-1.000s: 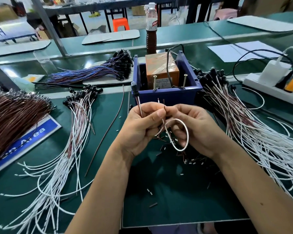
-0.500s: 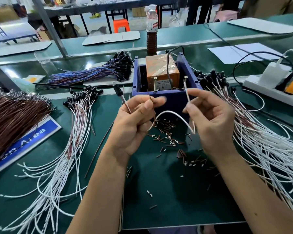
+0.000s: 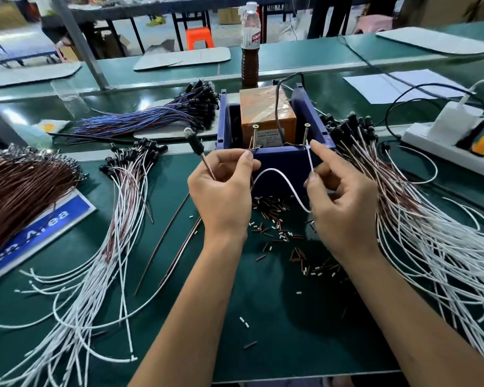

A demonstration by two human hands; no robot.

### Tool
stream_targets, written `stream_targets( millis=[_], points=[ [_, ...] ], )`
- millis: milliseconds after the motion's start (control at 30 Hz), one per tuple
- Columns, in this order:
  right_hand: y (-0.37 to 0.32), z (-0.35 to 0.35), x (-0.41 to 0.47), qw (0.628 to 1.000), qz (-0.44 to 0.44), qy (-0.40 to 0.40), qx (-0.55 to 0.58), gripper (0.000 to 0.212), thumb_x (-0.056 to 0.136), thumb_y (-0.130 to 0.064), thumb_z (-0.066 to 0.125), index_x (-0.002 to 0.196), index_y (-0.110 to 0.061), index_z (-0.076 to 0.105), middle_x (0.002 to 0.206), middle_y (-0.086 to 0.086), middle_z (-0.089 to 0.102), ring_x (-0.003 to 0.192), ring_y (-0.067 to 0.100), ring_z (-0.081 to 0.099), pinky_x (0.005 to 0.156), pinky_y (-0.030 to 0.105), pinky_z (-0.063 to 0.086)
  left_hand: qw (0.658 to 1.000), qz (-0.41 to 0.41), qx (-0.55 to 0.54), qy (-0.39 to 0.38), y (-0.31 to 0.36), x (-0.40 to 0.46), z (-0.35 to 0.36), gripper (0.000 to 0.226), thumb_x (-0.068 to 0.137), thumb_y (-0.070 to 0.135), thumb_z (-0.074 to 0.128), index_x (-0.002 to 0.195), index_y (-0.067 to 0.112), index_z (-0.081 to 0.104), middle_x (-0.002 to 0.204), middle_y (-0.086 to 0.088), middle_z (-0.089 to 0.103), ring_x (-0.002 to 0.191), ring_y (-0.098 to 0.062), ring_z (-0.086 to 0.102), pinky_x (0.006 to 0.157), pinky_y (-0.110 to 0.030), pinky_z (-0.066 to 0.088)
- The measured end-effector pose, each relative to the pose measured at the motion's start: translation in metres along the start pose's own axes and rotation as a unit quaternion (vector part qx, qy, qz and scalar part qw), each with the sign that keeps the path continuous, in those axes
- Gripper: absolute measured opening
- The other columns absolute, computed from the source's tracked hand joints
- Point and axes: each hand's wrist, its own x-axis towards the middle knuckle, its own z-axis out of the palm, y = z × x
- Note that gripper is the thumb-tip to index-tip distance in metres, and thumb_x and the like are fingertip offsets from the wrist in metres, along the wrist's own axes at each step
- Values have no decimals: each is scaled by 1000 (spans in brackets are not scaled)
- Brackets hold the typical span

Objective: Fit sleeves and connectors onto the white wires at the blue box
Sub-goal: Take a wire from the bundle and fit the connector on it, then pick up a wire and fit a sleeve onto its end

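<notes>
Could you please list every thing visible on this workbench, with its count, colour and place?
blue box: one, blue, centre, behind the hands
orange block: one, orange, inside the box
screws: two, metallic, upright at the box front
white wire: one, white, looped between both hands
short sleeves: many, brown and white, loose on the mat
wire bundles: several; white right and left, blue behind, brown far left
bottle: one, dark liquid, behind the box
power strip: one, white, far right
left hand: grip on wire and a black-tipped lead
right hand: grip on the wire's other end
</notes>
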Motion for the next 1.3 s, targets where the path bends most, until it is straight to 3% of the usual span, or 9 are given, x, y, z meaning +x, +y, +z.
stream_targets(
  millis=[100, 367, 833, 1300],
  points=[
    [1, 0, 0, 1000, -7, -4, -4, 45, 97, -9, 58, 141, -17, 66, 81, -14, 64, 63, 2, 55, 59, 16, 43, 1000, 7, 5, 4, 0, 1, 1, 17, 87, 12, 76, 75, 23, 75, 73, -5, 77, 70, -17, 74, 68, -29, 58],
    [2, 0, -1, 1000, -3, -11, 13, 45, 97, -10, 56, 141, -18, 67, 80, -11, 63, 61, 9, 55, 59, 22, 45, 1000, 4, 6, -3, 1, 1, 2, 15, 86, 16, 76, 74, 26, 77, 73, -6, 77, 71, -22, 74, 71, -37, 60],
    [6, 0, 1, 1000, 1, -8, 23, 44, 96, -11, 56, 138, -20, 69, 78, -15, 62, 63, 3, 53, 59, 17, 42, 1000, 13, 25, -8, 3, -1, 3, 9, 88, 16, 75, 81, 22, 77, 75, -5, 77, 74, -25, 75, 75, -41, 62],
    [5, -1, 1, 999, 13, -9, 30, 49, 94, -6, 57, 138, -23, 69, 76, -8, 62, 60, 8, 52, 57, 14, 42, 1000, 4, 19, -22, 4, -2, 1, 10, 88, 16, 76, 82, 22, 77, 75, -5, 76, 73, -23, 75, 73, -41, 63]
  ],
)
